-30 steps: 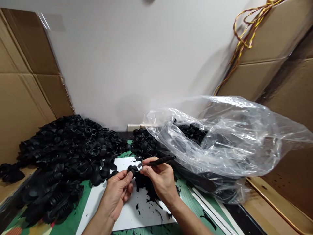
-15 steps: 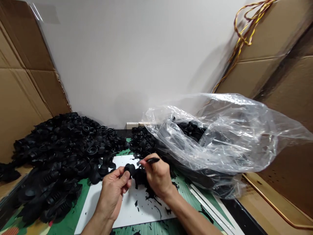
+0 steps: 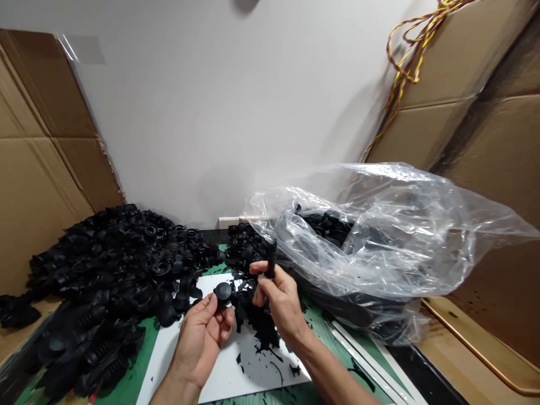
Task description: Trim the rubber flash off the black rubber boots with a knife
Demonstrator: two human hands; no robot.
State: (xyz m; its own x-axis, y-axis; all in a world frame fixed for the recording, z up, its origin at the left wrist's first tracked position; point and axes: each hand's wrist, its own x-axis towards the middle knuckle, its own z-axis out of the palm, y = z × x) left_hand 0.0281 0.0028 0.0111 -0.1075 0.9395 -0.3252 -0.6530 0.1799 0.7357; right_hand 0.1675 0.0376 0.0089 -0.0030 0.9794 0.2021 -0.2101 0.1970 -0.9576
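Between thumb and fingers, my left hand grips a round black rubber part, its flat disc face turned up. My right hand is closed around a slim black pen-like tool that points upward; its tip is too dark to make out. Both hands are above a white board, with the right hand a little apart from the part. Black scraps lie on the board below and between my hands.
A large heap of black ribbed rubber parts covers the left side. On the right stands a clear plastic bag with more black parts inside. Cardboard walls flank the green work surface. White strips lie at lower right.
My right hand has drawn back from the black part, and its tool has swung upright. My left hand has turned the part so its disc face shows. The view has shifted slightly.
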